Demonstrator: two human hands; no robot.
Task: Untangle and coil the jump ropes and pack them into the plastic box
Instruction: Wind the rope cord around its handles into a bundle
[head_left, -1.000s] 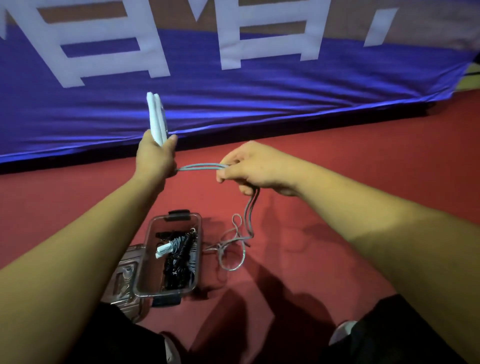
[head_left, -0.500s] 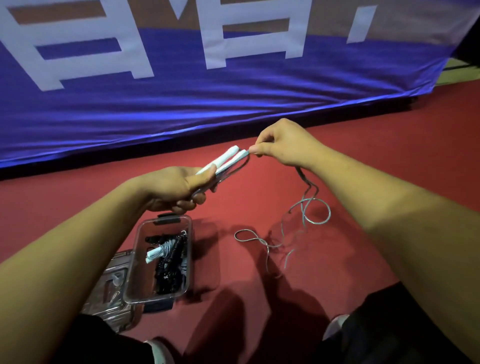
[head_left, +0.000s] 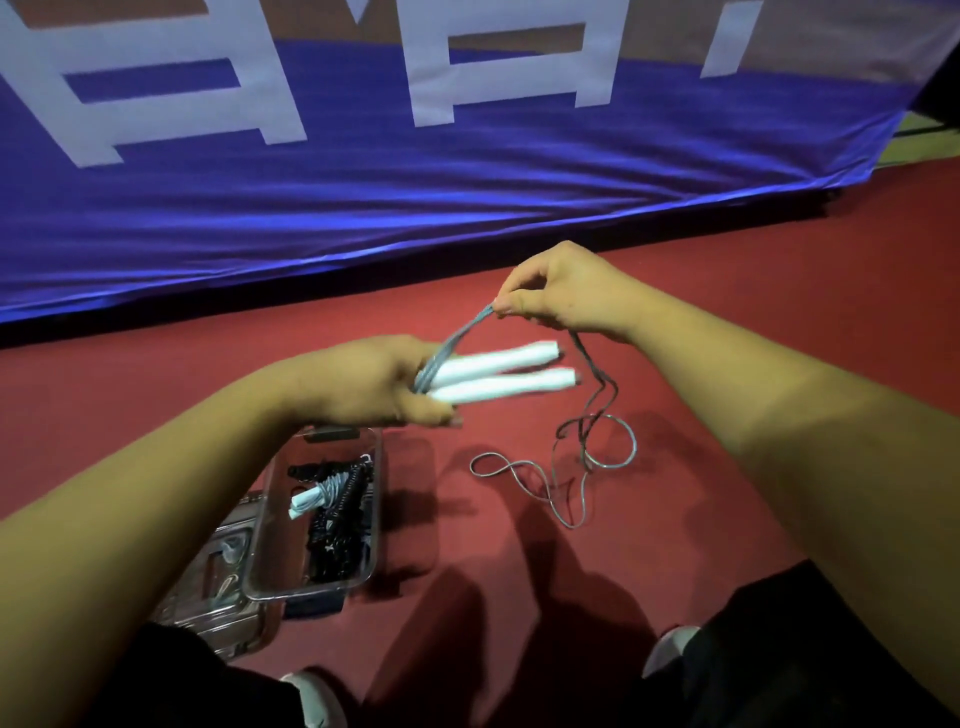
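1. Step in hand: coiling one rope. L hand (head_left: 374, 382) grips both white handles (head_left: 498, 371) side by side, fingers curled round them, with several strands of the grey cord (head_left: 462, 332) caught in the same grip.
2. R hand (head_left: 566, 293) pinches the cord between thumb and fingertips, above and just beyond the handles. A short bundled run spans from L grip to this pinch.
3. Remaining cord hangs from R hand and lies in loose crossing loops on the red floor (head_left: 753, 322), right of the box. Can't tell if knotted.
4. Plastic box (head_left: 378, 467) sits open on the floor below L forearm. Contents: a black rope (head_left: 337, 525) and a wrapped white-handled rope (head_left: 311, 499). Its lid (head_left: 208, 587) appears to lie at its left.
5. Status (est.): this rope is only partly coiled, not packed.
6. Next move req.: lay the pinched run across the handles, re-pinch further down the cord, repeat. L grip must stay firm or the wraps may spring off. Check that the floor loops feed free w/o snagging.
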